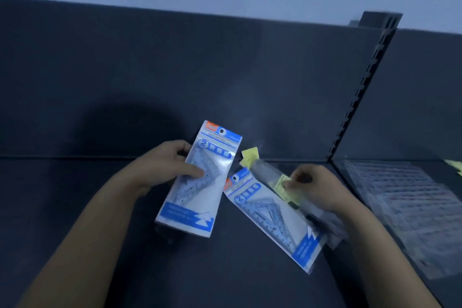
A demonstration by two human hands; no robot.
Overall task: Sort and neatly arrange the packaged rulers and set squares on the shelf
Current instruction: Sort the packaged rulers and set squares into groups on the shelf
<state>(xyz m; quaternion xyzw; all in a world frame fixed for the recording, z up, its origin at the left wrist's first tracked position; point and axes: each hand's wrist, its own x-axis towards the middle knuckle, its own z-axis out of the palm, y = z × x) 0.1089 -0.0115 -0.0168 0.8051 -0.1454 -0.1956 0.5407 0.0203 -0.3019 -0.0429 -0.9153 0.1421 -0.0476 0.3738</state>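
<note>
My left hand (165, 166) grips a blue-and-white packaged set square (200, 182), held tilted above the dark shelf (75, 207). A second set square pack (272, 222) of the same kind lies slanted on the shelf to the right. On top of it rests a clear ruler pack (282, 185) with a yellow label, and my right hand (315, 187) pinches that pack near the label. The ruler pack's lower end is blurred and partly hidden under my right wrist.
A row of clear ruler packs (410, 207) lies on the shelf section at the right, beyond a slotted upright post (362, 92). The shelf's dark back panel (175, 77) rises behind my hands. Bare dark shelf surface spreads out to the left.
</note>
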